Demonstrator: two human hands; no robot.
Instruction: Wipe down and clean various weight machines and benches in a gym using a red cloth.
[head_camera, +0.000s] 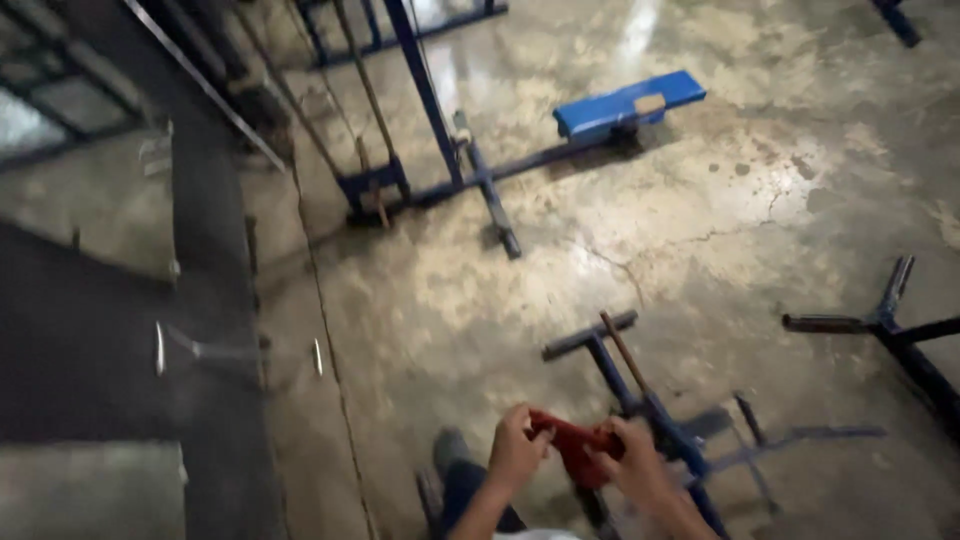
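Red cloth (573, 443) is gripped by the left hand (517, 449) and right hand (632, 462) above a blue metal frame (655, 412).

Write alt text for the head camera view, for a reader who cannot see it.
Both hands, the left hand and the right hand, grip a small red object between them, above a stained concrete floor. A blue metal frame lies just beyond them, and a blue padded bench stands farther off. The picture is blurred.
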